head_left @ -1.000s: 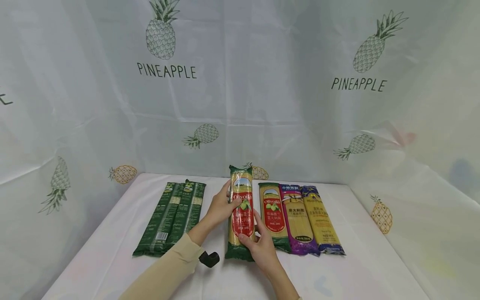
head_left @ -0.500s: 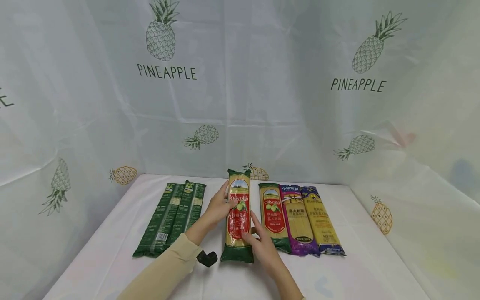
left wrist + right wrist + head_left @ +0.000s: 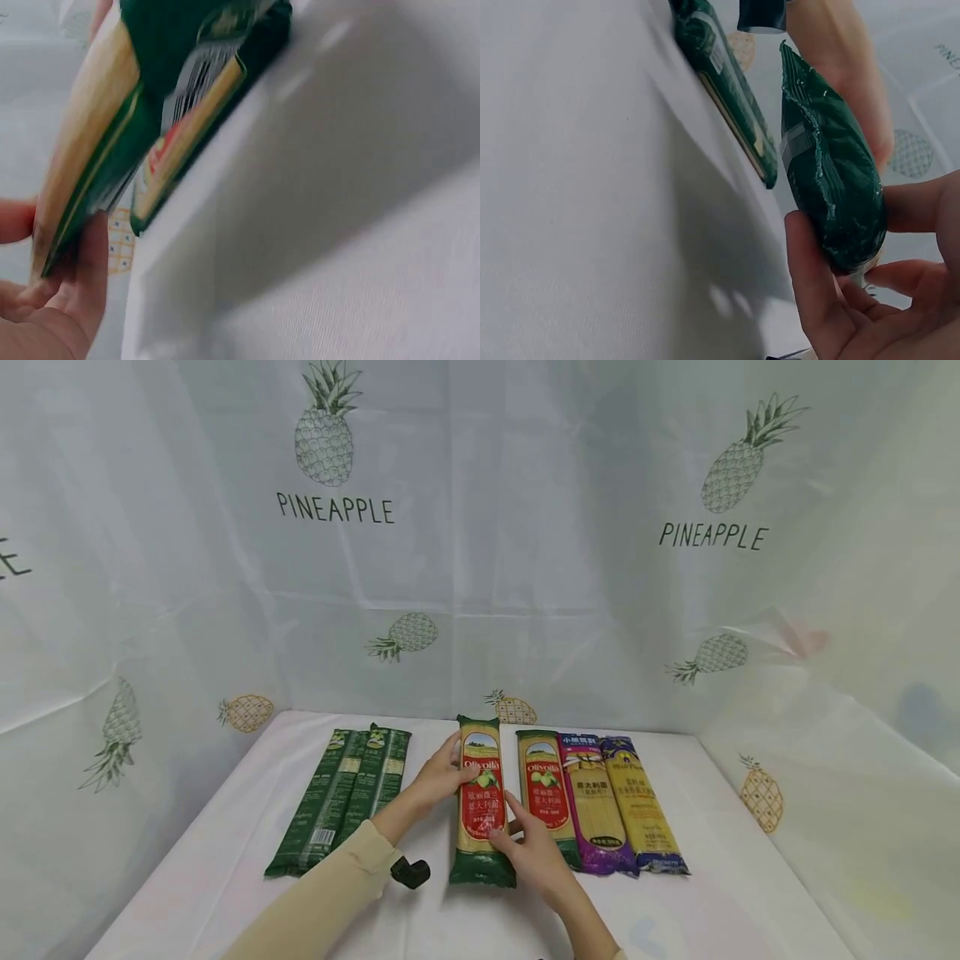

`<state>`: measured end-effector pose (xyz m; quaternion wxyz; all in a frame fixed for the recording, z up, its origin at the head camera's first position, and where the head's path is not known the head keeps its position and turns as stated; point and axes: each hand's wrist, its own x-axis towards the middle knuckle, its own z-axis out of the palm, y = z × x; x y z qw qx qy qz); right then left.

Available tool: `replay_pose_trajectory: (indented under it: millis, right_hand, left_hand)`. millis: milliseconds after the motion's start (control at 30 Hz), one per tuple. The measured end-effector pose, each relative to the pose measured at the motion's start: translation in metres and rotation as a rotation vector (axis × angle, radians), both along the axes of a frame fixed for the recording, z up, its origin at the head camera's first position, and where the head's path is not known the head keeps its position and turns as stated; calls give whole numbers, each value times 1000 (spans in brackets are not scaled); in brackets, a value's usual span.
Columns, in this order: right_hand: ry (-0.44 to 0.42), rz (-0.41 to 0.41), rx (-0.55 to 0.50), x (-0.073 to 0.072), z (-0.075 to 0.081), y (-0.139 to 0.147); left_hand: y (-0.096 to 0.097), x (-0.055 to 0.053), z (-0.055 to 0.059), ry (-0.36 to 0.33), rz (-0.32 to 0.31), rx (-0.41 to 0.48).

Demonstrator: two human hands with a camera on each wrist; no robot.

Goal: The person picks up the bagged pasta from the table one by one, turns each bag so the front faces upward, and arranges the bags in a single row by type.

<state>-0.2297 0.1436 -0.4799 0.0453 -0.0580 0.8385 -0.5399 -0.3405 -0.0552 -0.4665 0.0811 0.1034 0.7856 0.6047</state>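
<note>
Both hands hold a pack of spaghetti (image 3: 482,810) with a red oval label and green ends, front face up. My left hand (image 3: 438,777) grips its upper left side, thumb on the front. Lower down on the right side, my right hand (image 3: 538,856) pinches it, thumb over the label's edge. In the left wrist view the pack (image 3: 90,142) is tilted above the white cloth, fingers behind it. The right wrist view shows its crimped green end (image 3: 832,172) between thumb and fingers, with a shadow on the cloth below.
Two green spaghetti packs (image 3: 307,818) lie back side up at left, overlapping. At right are a matching red-label pack (image 3: 546,785), a purple pack (image 3: 596,797) and a yellow-and-blue pack (image 3: 643,802), side by side. A pineapple-print curtain (image 3: 555,568) stands behind the white-covered table (image 3: 450,927).
The held pack shifted slightly left, then back right, and sits a little lower, its top end nearer the table's back edge. Both hands moved with it and kept hold.
</note>
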Motion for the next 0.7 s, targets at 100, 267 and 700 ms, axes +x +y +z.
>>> replay_pose_trajectory:
  millis: [100, 267, 700]
  right_hand:
    - [16, 5, 13, -2, -1, 2]
    - [59, -7, 92, -8, 3, 6]
    - [122, -16, 296, -36, 7, 18]
  left_hand:
    - [0, -8, -5, 4, -40, -55]
    - [5, -25, -11, 25, -113, -97]
    - [29, -54, -21, -19, -171, -106]
